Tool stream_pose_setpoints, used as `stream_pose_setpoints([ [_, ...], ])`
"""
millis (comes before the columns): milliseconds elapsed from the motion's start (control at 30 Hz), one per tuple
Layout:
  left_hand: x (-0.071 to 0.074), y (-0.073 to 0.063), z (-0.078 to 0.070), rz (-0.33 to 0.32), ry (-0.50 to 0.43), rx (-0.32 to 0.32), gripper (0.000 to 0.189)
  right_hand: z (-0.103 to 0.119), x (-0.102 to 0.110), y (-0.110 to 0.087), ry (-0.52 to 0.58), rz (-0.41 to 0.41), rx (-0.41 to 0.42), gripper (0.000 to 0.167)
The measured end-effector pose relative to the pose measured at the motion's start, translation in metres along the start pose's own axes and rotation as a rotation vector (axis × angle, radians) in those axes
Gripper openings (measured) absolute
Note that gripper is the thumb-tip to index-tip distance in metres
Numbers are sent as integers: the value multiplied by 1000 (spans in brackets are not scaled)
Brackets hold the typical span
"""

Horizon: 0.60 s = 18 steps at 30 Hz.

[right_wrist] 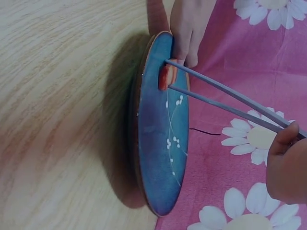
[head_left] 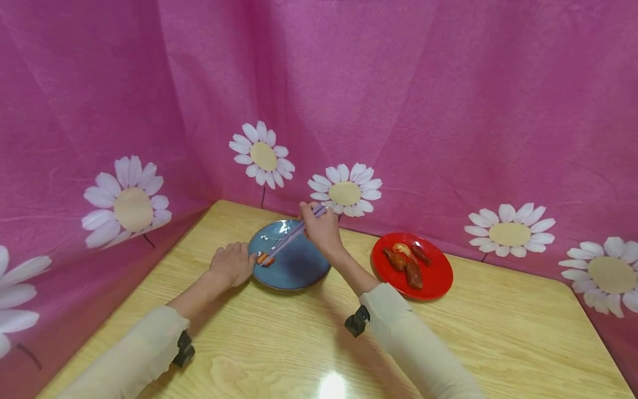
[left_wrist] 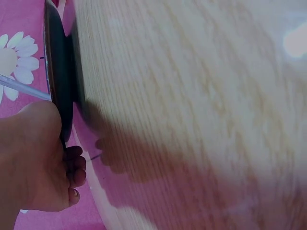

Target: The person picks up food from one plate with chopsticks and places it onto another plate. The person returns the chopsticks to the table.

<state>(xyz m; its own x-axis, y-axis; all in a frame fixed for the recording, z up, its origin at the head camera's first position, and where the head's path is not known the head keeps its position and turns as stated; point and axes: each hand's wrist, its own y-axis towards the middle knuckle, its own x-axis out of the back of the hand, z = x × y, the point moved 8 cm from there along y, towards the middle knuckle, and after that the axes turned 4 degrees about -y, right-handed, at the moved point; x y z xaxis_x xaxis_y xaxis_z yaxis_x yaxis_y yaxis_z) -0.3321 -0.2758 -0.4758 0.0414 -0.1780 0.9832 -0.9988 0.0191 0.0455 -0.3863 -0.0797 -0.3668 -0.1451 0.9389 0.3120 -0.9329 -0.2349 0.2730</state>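
Note:
A blue plate (head_left: 299, 271) with white blossom markings is at the table's far left. My left hand (head_left: 231, 265) holds its left rim, the thumb side at the edge and the fingertips (left_wrist: 76, 177) curled below it in the left wrist view. Above the plate, my right hand (head_left: 321, 230) grips a pair of purple-grey chopsticks (head_left: 289, 238). Their tips are at an orange-red piece of food (right_wrist: 167, 76) with a pale stripe, lying on the plate near the left hand. In the right wrist view the tips sit apart, one near each end of the piece.
To the right stands a red plate (head_left: 438, 277) with several brown and yellowish food pieces (head_left: 413, 274) on it. Both plates are on a light wooden table (head_left: 279, 343). Pink cloth (head_left: 399, 111) with white daisies hangs behind and to the left.

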Motion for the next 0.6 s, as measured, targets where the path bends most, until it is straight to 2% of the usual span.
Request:
stream_pose_setpoints([
  [400,4,0,-2,-2,-4,-2,34,-10,3,-5,34,-9,-37,38],
  [600,7,1,-3,13,-15,5,36,-11,7,-6,41,36,-36,40],
])
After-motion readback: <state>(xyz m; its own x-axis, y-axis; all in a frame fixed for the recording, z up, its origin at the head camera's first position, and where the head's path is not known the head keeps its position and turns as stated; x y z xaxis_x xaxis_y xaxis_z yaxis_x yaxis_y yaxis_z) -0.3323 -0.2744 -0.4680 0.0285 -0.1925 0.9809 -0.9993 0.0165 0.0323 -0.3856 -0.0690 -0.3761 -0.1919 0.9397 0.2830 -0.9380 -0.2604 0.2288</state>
